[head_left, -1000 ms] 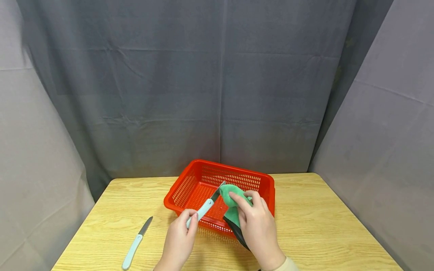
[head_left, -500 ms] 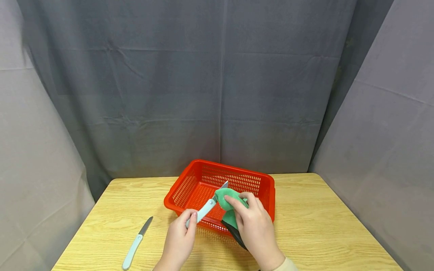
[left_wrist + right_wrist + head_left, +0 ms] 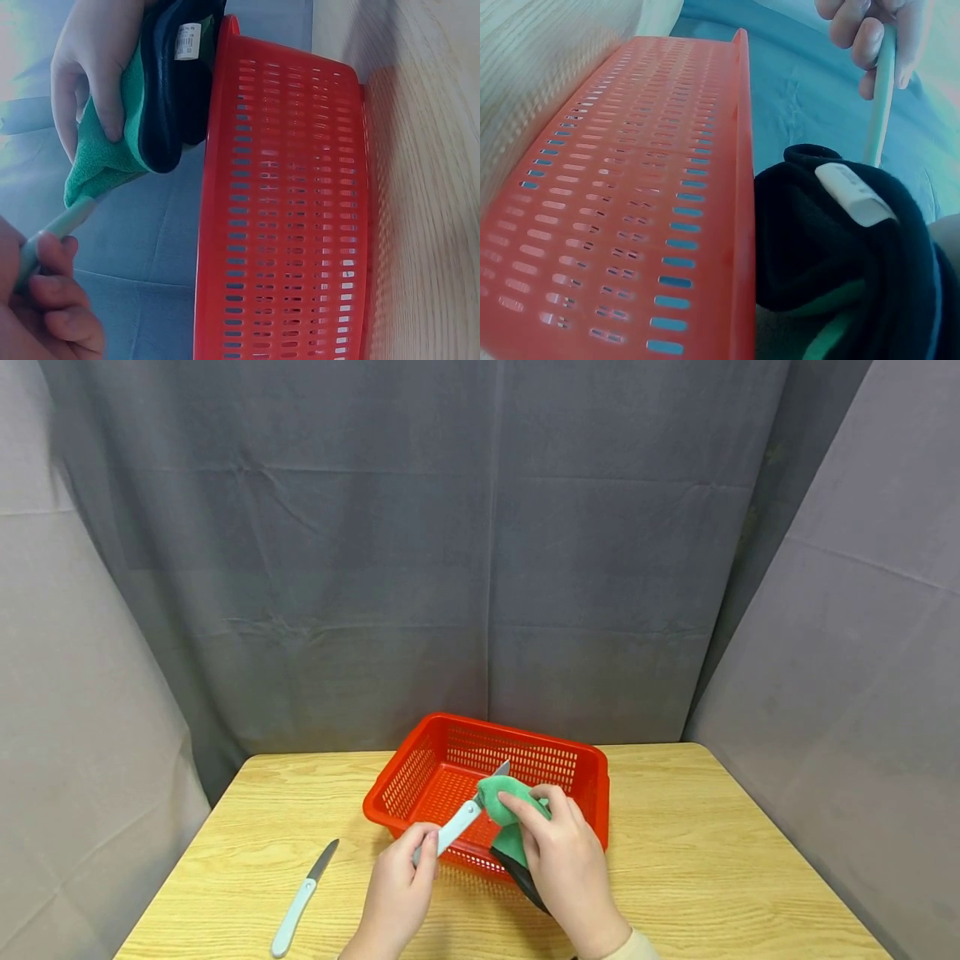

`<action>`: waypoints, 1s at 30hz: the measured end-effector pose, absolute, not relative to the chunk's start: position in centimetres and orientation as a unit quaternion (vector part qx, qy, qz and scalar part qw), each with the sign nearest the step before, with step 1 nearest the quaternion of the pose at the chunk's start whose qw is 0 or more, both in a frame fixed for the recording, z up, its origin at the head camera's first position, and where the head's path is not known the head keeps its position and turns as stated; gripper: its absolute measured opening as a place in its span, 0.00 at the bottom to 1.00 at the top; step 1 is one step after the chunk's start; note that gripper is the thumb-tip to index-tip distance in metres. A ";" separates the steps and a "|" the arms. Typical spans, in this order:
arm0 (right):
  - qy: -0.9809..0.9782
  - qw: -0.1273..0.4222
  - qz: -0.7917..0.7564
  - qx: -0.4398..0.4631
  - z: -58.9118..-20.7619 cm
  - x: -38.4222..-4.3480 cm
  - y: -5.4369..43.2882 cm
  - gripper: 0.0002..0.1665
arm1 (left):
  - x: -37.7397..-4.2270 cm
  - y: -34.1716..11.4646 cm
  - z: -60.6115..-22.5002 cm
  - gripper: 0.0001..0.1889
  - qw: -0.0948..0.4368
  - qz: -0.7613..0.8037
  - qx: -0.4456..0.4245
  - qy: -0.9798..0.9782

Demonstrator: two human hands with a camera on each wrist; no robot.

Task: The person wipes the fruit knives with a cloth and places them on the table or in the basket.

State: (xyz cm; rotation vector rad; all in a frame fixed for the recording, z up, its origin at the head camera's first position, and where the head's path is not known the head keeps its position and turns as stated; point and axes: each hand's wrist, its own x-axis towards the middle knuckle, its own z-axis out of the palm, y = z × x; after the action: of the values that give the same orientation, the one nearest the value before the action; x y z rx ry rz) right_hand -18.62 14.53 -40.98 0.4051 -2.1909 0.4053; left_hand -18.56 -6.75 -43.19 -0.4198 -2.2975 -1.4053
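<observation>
My left hand (image 3: 401, 885) grips the pale blue handle of a knife (image 3: 458, 825), its blade pointing up and away to the right over the basket. With my right hand (image 3: 567, 860) I pinch a green cloth (image 3: 498, 800) with a black edge around the blade near the handle; the blade's tip shows beyond the cloth. In the left wrist view the cloth (image 3: 105, 154) meets the front end of the handle (image 3: 64, 225). A white tag (image 3: 855, 195) on the cloth's black side faces the right wrist camera. Both hands are held above the table, in front of the basket.
A red perforated plastic basket (image 3: 408, 777) stands on the wooden table (image 3: 705, 860) just beyond my hands. A second knife (image 3: 303, 897) with a pale blue handle lies at the left, blade pointing away. Grey curtains (image 3: 360, 568) hang behind the table and at its sides.
My right hand and the cloth have slid down the blade toward the handle, so the tip now shows past the cloth. The left hand has barely moved.
</observation>
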 end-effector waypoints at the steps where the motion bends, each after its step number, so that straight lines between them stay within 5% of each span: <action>1: -0.876 0.425 0.163 0.161 -41.0 -18.6 14.6 0.33 | -18.5 -6.8 -43.2 0.07 0.208 -0.505 -0.155 -0.823; 19: -0.865 0.451 0.191 0.113 -40.7 -19.3 15.6 0.30 | -18.6 -6.6 -43.7 0.07 0.276 -0.480 -0.196 -0.809; 30: -0.859 0.464 0.189 0.108 -40.4 -18.9 15.7 0.31 | -18.5 -6.5 -43.6 0.06 0.244 -0.472 -0.157 -0.833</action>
State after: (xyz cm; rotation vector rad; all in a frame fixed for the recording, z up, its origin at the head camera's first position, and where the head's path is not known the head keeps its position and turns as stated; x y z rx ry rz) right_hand -18.92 15.66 -40.35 0.2662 -2.1107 0.4639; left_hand -18.52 -6.55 -43.57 -0.4293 -2.2733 -1.2880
